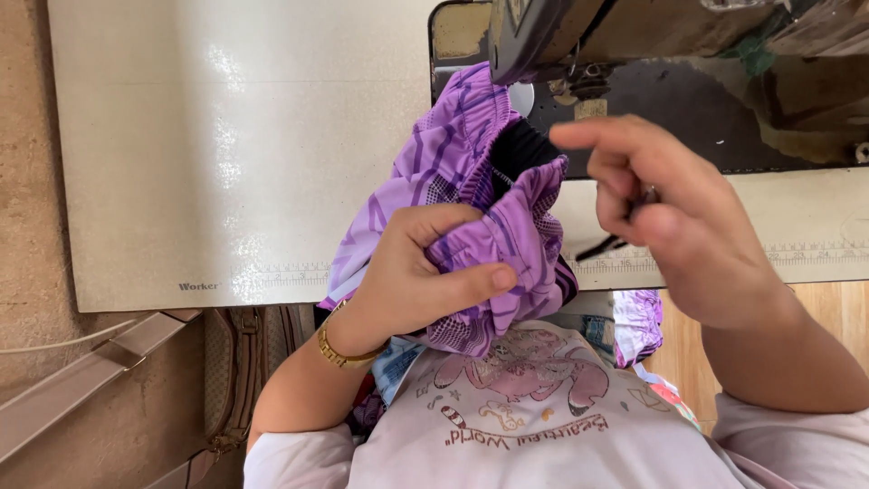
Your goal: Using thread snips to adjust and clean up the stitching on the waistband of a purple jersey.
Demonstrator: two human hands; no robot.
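Observation:
My left hand [424, 276] grips a bunched purple patterned garment [471, 172] with an elastic gathered band and a dark inner part, held up over the near edge of the sewing table. A gold bracelet [337, 349] circles that wrist. My right hand [665, 208] hovers just right of the garment, index finger pointing left toward the dark part, the other fingers curled around a small dark tool, likely thread snips, whose tip shows below the hand [605, 244]. The sewing machine head [579, 41] hangs just above the cloth.
A cream sewing table [226, 154] with a printed ruler strip along its near edge fills the left. The dark machine bed [688, 109] lies at the upper right. More purple fabric [638, 326] hangs below the table edge. A bag [231, 380] sits low at the left.

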